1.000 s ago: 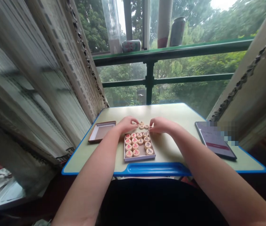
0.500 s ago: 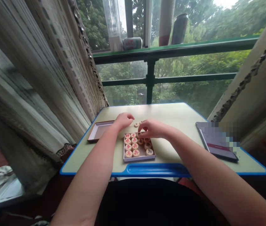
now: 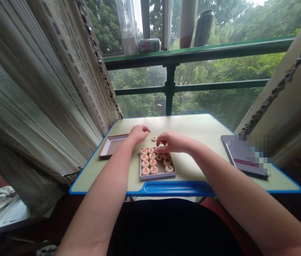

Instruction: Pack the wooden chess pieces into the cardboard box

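Observation:
My right hand reaches over the back of a shallow box of Chinese chess pieces. Its thumb and fingertips are bent around a xiangqi piece in the back row, partly hidden by them. Red-marked pieces fill the left columns; black-marked ones such as a horse piece lie at the right. My left hand hovers or rests behind the box, its fingers loosely bent and holding nothing visible. Just right of it lies a loose piece, with another mostly covered by my right hand.
An upturned box lid lies left of the box, partly behind my left forearm. A tablet sits at the table's right side. The table has a blue edge and a front groove. Cans stand along the window rail.
The view has tilted a little, so everything sits slightly higher. Both hands keep nearly the same place over the table, with my right fingers still at the back row of the box.

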The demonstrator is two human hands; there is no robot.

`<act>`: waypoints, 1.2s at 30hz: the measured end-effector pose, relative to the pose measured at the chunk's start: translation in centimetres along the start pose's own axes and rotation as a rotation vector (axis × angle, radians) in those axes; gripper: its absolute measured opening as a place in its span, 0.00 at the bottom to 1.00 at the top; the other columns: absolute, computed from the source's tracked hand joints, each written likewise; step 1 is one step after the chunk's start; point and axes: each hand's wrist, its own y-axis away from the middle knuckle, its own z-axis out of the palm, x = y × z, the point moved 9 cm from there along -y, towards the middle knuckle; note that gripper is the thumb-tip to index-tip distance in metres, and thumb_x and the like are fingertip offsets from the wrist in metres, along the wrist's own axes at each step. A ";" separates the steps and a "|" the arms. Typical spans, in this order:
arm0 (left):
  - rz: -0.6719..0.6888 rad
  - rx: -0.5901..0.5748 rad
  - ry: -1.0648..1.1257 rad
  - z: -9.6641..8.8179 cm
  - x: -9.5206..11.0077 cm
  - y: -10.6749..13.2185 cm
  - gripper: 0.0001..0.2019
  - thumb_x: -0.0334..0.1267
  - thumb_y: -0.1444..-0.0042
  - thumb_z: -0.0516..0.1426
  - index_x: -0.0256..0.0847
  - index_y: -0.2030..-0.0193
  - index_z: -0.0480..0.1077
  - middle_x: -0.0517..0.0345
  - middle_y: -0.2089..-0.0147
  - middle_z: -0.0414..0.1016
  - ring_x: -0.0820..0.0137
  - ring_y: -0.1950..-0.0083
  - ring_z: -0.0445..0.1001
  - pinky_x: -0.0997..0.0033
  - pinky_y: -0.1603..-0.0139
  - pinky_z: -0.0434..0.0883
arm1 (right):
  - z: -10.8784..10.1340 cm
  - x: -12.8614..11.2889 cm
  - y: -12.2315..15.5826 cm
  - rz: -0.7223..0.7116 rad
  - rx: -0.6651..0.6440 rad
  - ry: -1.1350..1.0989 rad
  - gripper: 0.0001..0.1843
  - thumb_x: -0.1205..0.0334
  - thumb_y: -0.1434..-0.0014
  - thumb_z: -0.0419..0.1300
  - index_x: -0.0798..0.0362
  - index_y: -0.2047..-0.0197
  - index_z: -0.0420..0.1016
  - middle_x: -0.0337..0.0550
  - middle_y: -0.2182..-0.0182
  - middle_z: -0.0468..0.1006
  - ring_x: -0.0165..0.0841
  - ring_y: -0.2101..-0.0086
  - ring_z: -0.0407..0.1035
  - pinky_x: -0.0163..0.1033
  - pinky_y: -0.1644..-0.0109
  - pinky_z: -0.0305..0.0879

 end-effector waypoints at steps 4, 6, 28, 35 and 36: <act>-0.004 -0.028 -0.030 0.6 -0.1 0.0 0.13 0.34 0.52 0.52 0.37 0.64 0.76 0.52 0.61 0.78 0.66 0.59 0.74 0.71 0.54 0.68 | -0.4 0.9 -0.1 0.052 0.028 0.024 0.13 0.56 0.49 0.60 0.57 0.65 0.78 0.41 0.74 0.73 0.26 0.75 0.60 0.32 0.72 0.52; 0.018 -0.075 -0.033 1.3 0.0 0.1 0.14 0.35 0.51 0.52 0.37 0.61 0.76 0.53 0.60 0.78 0.66 0.59 0.74 0.71 0.54 0.68 | -0.4 1.2 -0.1 0.068 0.044 0.034 0.12 0.58 0.49 0.60 0.56 0.65 0.78 0.41 0.74 0.73 0.26 0.75 0.60 0.32 0.72 0.52; 0.094 -0.257 -0.057 3.7 0.2 0.4 0.17 0.40 0.49 0.55 0.42 0.54 0.75 0.55 0.55 0.77 0.67 0.58 0.73 0.73 0.55 0.68 | -2.0 4.6 -0.1 0.293 0.228 0.148 0.11 0.65 0.49 0.57 0.54 0.63 0.79 0.44 0.69 0.77 0.29 0.71 0.66 0.32 0.68 0.57; 0.070 -0.219 -0.110 3.5 -0.2 0.2 0.18 0.42 0.51 0.57 0.40 0.54 0.75 0.54 0.56 0.77 0.67 0.60 0.73 0.72 0.59 0.69 | -1.4 6.9 0.1 0.448 0.121 0.163 0.14 0.65 0.49 0.57 0.55 0.59 0.78 0.46 0.62 0.78 0.33 0.65 0.69 0.32 0.64 0.61; 0.070 -0.216 -0.104 3.5 -0.3 0.2 0.18 0.42 0.51 0.57 0.41 0.53 0.74 0.54 0.56 0.76 0.67 0.60 0.73 0.72 0.58 0.69 | -1.3 6.9 0.1 0.452 0.117 0.165 0.14 0.65 0.49 0.57 0.55 0.59 0.78 0.46 0.62 0.78 0.33 0.65 0.70 0.32 0.64 0.61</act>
